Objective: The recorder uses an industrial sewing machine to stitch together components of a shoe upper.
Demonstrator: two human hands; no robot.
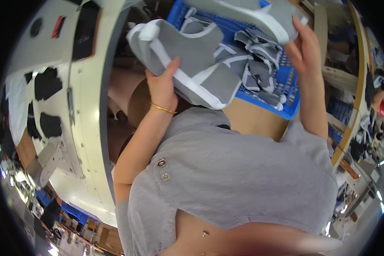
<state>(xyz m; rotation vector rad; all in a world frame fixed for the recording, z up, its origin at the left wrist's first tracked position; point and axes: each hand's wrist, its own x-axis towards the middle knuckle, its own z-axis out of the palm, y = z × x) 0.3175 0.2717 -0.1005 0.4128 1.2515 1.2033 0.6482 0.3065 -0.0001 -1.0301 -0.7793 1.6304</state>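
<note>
A bundle of grey fabric pieces with white binding (196, 59) is gripped in my left hand (163, 87), thumb on top and the fingers mostly hidden beneath. Farther right, my right hand (305, 51) pinches the end of another grey fabric piece with a white band (260, 19), slightly blurred and raised over a blue plastic crate (291, 109). Inside the crate lies a tangled heap of smaller grey pieces with white edging (260, 64). The left bundle overlaps the crate's left side and hides part of it.
At the left stands a white work table (89, 141) with black fabric scraps (48, 84) and a dark flat panel (86, 32) on it. A yellow-edged wooden frame (352, 123) rises on the right. Cardboard (254, 119) shows below the crate.
</note>
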